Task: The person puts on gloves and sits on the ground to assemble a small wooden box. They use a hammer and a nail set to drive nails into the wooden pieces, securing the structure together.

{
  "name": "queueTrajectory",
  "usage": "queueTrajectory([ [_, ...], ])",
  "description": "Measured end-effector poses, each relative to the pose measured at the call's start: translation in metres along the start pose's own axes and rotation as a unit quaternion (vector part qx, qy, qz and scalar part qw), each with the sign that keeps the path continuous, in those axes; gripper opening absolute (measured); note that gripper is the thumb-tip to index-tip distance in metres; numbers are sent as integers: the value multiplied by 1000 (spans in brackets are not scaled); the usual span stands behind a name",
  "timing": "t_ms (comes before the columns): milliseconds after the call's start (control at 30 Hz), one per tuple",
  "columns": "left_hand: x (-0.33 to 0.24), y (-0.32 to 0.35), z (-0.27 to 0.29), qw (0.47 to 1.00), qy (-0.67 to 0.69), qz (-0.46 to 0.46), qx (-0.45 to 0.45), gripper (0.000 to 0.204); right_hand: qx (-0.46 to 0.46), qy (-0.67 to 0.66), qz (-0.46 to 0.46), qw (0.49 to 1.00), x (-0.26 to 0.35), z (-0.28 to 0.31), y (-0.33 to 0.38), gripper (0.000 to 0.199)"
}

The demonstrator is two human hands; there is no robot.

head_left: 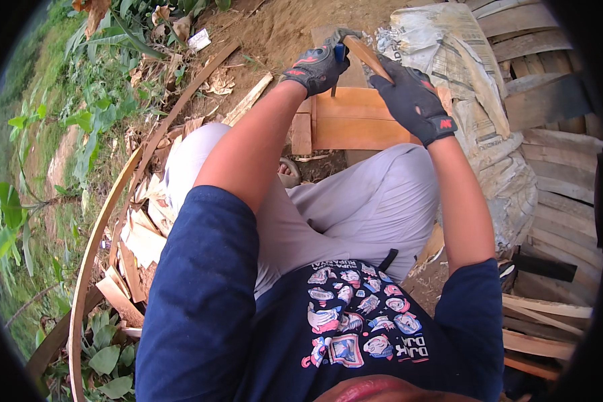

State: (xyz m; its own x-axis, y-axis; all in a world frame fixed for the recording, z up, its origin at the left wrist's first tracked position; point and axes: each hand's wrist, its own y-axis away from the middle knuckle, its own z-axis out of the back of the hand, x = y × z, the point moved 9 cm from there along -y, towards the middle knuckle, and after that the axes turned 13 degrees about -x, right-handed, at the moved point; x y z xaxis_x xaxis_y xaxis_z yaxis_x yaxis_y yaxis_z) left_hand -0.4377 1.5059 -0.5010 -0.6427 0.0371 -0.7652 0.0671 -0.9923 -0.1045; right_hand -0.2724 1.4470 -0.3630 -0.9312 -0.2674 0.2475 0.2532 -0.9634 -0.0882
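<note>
Past the knees (410, 164), a smooth orange-brown wooden panel (358, 124) is laid flat, its boards apparently joined. Beyond, a narrow wooden strip (367, 57) is being gripped by the gloved right hand (414, 94); something blue (340, 52) (a handle, perhaps) is clasped by the gloved left hand (317, 67). Work seems part done, the strip being unattached. A crumpled sack (442, 40) is spread alongside.

A head-worn fisheye looks steeply down from close above, past the chest (358, 311) toward the gloved hands (317, 69).
</note>
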Motion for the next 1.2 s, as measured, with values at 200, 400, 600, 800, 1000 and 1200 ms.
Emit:
queueTrajectory([
  [200, 6, -9, 4, 999, 22, 4, -28, 46, -66, -152, -135, 977, -51, 12, 15, 61],
  [400, 7, -19, 3, 988, 131, 58, -57, 39, -24, -357, -344, 868, -128, -56, 57, 48],
  [600, 29, -42, -5, 949, 270, 127, -101, 29, 26, -468, -376, 799, -147, -86, 58, 37],
  [800, -11, -66, -3, 949, 277, 53, -139, 35, 41, -499, -393, 771, -153, -96, 55, 42],
  [1000, -11, -48, -24, 957, 280, 17, -72, 39, 9, -469, -363, 805, -141, -103, 14, 40],
  [1200, -7, -52, -29, 967, 240, 34, -75, 38, -16, -454, -355, 817, -148, -112, 9, 59],
])
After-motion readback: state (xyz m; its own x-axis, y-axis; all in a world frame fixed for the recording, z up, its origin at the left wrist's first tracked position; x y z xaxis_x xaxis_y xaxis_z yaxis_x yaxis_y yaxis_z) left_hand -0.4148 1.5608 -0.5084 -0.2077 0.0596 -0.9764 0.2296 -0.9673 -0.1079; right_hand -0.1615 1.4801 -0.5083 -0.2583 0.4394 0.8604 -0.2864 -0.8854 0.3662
